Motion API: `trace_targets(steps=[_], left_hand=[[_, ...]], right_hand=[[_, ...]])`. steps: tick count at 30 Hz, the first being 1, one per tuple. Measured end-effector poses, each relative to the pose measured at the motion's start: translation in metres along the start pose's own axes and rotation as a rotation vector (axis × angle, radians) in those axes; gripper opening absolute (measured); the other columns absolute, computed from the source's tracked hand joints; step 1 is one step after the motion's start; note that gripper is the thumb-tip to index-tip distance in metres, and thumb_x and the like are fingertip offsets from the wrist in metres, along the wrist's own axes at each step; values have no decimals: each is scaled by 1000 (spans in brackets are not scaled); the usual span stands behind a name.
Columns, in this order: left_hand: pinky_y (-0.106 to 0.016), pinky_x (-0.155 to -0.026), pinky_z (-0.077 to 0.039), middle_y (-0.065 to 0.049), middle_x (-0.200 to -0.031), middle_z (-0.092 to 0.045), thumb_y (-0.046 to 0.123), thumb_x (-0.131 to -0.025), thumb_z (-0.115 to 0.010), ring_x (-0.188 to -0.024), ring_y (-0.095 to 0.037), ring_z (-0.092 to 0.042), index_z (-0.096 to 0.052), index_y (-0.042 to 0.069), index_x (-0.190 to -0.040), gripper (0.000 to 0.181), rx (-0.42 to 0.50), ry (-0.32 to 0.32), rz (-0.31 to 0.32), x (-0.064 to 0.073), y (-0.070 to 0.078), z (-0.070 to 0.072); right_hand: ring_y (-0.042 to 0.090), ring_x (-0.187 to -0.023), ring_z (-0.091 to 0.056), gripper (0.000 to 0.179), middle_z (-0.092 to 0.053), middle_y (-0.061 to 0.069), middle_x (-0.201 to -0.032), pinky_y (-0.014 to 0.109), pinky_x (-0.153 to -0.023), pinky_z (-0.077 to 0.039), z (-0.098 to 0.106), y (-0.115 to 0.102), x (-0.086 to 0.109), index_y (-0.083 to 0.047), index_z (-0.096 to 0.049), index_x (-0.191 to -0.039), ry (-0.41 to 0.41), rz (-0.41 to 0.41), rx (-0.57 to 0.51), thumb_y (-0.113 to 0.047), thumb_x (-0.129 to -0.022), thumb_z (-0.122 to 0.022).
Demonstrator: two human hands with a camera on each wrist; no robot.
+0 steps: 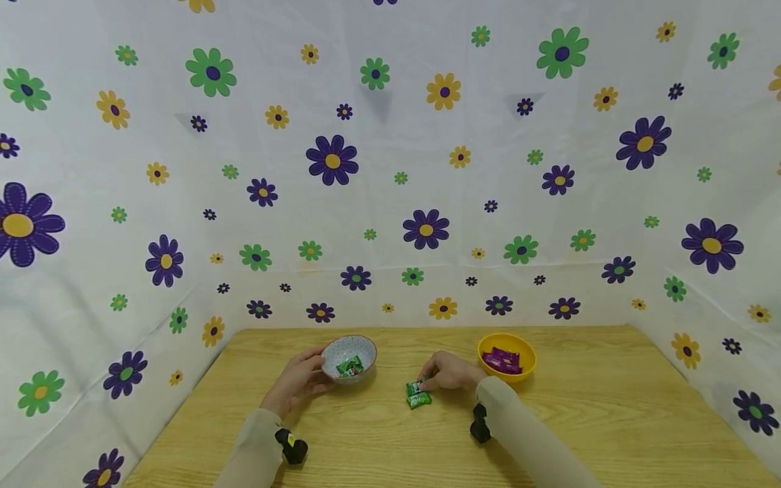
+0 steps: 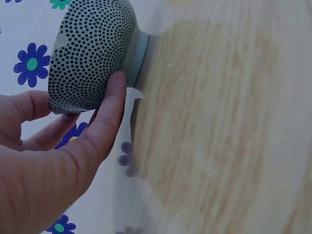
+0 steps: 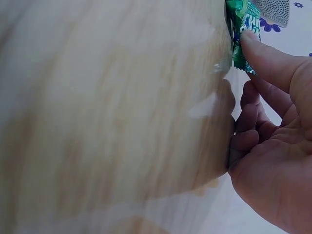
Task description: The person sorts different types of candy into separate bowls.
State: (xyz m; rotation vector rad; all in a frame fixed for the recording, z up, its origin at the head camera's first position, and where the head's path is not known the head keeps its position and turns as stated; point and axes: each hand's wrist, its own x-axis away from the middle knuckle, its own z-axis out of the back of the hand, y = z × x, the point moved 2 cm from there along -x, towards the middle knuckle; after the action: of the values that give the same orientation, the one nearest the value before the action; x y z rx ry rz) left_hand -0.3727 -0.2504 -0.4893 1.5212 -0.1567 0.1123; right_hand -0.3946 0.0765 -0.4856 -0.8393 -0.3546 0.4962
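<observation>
My left hand (image 1: 297,381) holds the side of a small dotted bowl (image 1: 342,349), which stands on the table. In the left wrist view, one fingertip lies near the foot of the bowl (image 2: 92,53) and another digit is at its rim. Green-wrapped candy (image 1: 350,367) lies inside the bowl. My right hand (image 1: 453,371) pinches a green candy packet (image 1: 413,388) between thumb and forefinger, low at the tabletop; its other fingers are curled in the right wrist view. Just in front lies a second green packet (image 1: 419,401), close against the pinched one.
A yellow bowl (image 1: 506,340) with several purple packets (image 1: 502,361) stands right of my right hand, close to the wrist. The wooden table (image 1: 378,447) meets a flower-printed white cloth (image 1: 390,203) at the back and both sides.
</observation>
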Motion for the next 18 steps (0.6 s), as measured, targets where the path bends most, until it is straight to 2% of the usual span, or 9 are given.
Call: trace_targets(steps=[10, 18], left_hand=[[-43, -85, -57, -26, -136, -48, 13, -103, -40, -96, -23, -64, -37, 2, -148, 46, 2, 14, -3, 0, -2, 1], [-43, -88, -56, -24, -141, -45, 17, -104, -40, -106, -27, -61, -36, 4, -149, 46, -16, 2, 2, 0, -2, 1]], right_hand=[[15, -85, -52, 8, -68, -1, -91, 27, -76, -43, 0, 7, -5, -9, -77, -91, 58, -14, -34, -14, -87, -74], [17, -87, -47, 9, -60, 2, -95, 29, -75, -36, 2, 6, -6, -9, -77, -91, 126, -14, -89, -16, -85, -76]])
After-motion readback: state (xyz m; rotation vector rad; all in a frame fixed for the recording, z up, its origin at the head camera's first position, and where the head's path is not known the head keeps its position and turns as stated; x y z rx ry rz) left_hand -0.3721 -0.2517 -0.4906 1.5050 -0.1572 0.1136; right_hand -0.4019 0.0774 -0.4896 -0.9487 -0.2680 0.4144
